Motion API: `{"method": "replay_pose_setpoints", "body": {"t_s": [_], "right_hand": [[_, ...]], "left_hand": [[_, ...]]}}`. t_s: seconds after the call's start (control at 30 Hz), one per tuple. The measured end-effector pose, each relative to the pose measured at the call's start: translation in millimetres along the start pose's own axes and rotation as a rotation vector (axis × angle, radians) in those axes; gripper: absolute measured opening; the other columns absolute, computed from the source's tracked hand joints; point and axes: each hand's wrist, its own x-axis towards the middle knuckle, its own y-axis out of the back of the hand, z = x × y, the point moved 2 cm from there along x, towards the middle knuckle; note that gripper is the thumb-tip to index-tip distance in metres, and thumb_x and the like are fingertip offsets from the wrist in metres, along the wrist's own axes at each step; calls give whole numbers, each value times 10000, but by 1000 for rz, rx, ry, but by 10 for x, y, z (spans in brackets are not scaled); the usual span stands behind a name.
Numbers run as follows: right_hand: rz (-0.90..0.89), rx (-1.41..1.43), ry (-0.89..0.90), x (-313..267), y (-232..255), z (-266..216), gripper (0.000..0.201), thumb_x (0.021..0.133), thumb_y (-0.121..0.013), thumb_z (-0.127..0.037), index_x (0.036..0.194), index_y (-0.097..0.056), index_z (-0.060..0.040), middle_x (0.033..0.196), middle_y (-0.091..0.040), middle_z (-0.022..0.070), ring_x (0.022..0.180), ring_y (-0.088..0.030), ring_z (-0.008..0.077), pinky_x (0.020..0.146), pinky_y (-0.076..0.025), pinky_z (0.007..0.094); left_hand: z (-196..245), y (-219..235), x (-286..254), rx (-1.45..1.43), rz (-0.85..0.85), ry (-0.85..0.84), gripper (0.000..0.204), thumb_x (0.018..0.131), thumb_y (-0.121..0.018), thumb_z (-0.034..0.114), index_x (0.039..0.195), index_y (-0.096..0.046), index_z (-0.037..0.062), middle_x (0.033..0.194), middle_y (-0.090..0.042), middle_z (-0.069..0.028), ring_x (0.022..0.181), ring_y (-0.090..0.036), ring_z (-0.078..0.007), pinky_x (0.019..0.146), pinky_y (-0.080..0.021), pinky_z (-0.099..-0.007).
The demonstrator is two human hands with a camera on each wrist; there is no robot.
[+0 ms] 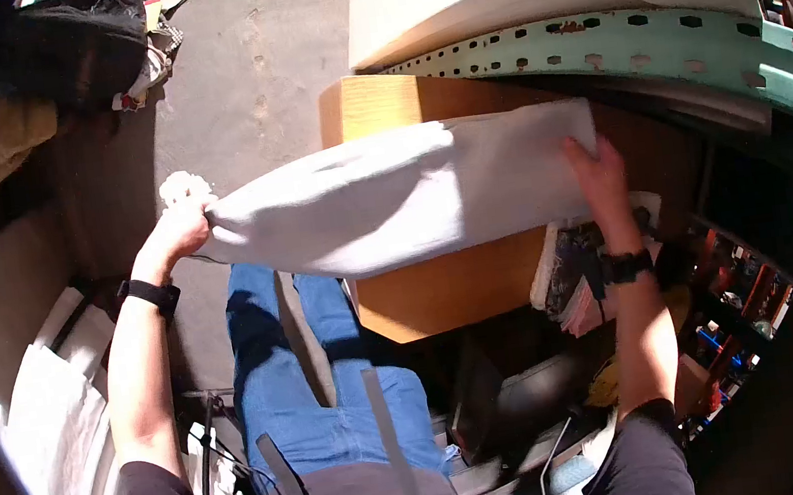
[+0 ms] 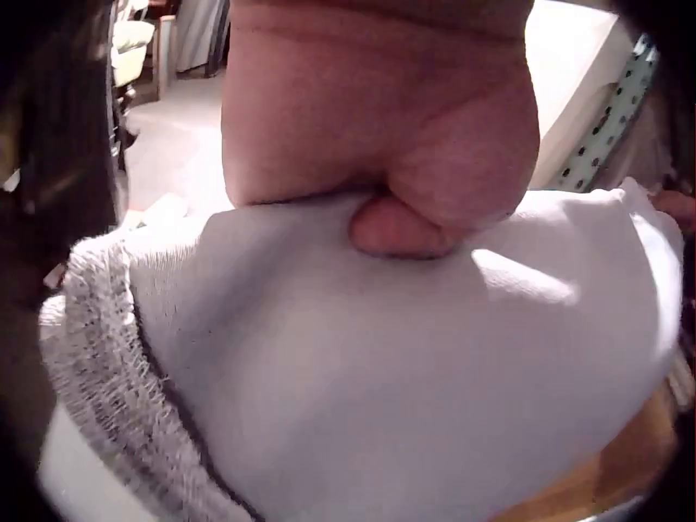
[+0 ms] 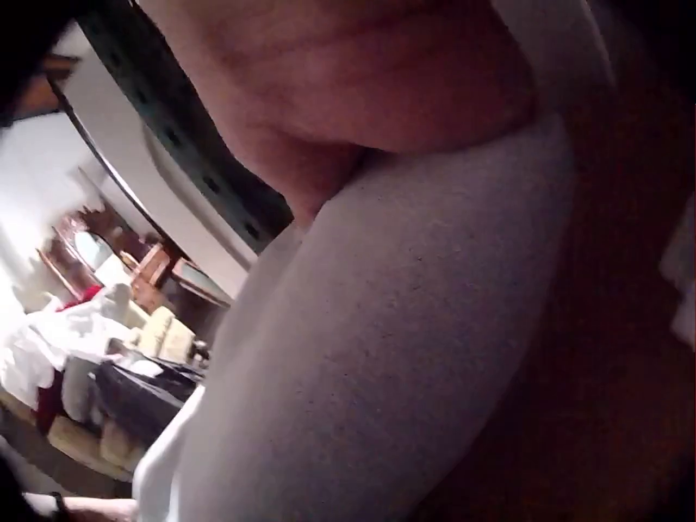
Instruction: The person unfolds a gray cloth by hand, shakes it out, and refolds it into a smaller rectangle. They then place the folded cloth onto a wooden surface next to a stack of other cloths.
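Two hands are holding a grey garment (image 1: 390,194) stretched above a wooden worktop (image 1: 441,287).

The left hand (image 1: 179,230) is gripping one end with its fingers curled into the cloth, beside the worktop's edge. The right hand (image 1: 597,173) is holding the other end, its fingers closing around the fabric, under a green metal rack beam (image 1: 647,34).

bare floor (image 1: 237,79) open at left, green rack beam (image 1: 647,34) overhead, books (image 1: 582,269) crowding right

Pale grey garment (image 1: 391,199), blue jeans (image 1: 306,397), green perforated rack beam (image 1: 648,38), tan wooden board (image 1: 441,287)
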Motion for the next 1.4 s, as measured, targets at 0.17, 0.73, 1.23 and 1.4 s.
{"method": "replay_pose_setpoints", "body": {"t_s": [0.17,0.73,1.23,1.4], "right_hand": [[280,-217,34,-250,1248,340,513,859,-726,-340,1205,-594,16,1137,-660,151,984,-622,247,874,-486,367],[103,-425,307,183,-814,716,717,926,-647,-350,1491,-318,-55,1538,-282,260,1440,-238,414,1173,-217,471],[22,-650,363,960,112,1114,602,909,-465,28,1484,-373,-123,1502,-390,198,1380,-377,383,1138,-332,442],[197,-1165,347,952,590,820,490,864,-571,-38,1342,-546,-142,1398,-496,180,1216,-532,368,949,-474,430]], "left_hand": [[1316,771,8,-171,-159,-237,276,774,-485,8,989,-652,51,950,-687,-203,956,-651,-388,813,-507,-431],[2776,325,379,-60,590,-535,285,841,-645,160,1075,-559,23,1100,-559,-199,1031,-547,-367,903,-445,-479],[2251,589,176,-14,303,-424,199,857,-662,153,1025,-590,75,919,-641,-170,872,-635,-375,737,-519,-454],[2175,704,-148,-89,320,-577,275,814,-675,108,1078,-604,78,920,-661,-188,863,-651,-381,738,-532,-444]]}}
